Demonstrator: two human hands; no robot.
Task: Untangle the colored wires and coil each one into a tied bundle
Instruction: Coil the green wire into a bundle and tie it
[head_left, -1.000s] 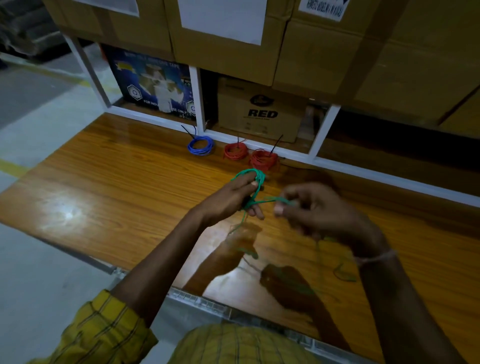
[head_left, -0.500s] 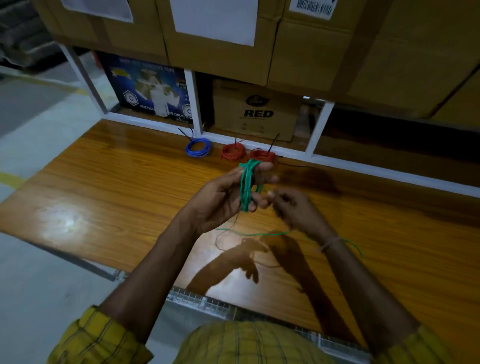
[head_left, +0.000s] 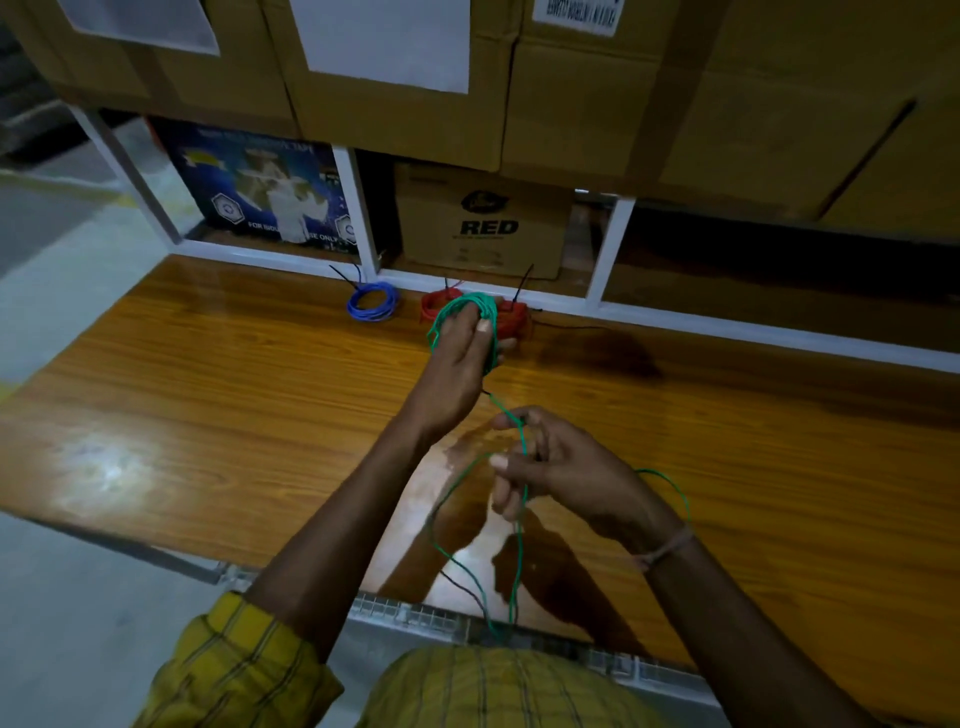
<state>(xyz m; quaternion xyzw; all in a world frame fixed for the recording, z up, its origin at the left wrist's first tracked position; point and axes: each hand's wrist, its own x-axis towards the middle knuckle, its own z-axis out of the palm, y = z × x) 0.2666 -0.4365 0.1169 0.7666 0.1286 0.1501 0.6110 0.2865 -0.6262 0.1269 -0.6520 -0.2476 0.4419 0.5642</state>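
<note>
While the glossy orange-brown wooden table (head_left: 218, 395) spreads below stacked brown cardboard boxes (head_left: 623, 104), the left hand (head_left: 457, 364) is raised above its far edge with fingers curled through a coil of thin green wire (head_left: 485, 312). Nearer the table's front edge, the right hand (head_left: 566, 467) pinches the wire's loose length between thumb and fingers. Two red tied wire bundles (head_left: 517, 319) and a blue tied wire bundle (head_left: 372, 302) lie at the table's far edge, beside the raised coil.

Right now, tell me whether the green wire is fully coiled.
Not yet. Part of the green wire loops around the left hand; a loose length trails through the right hand.
</note>
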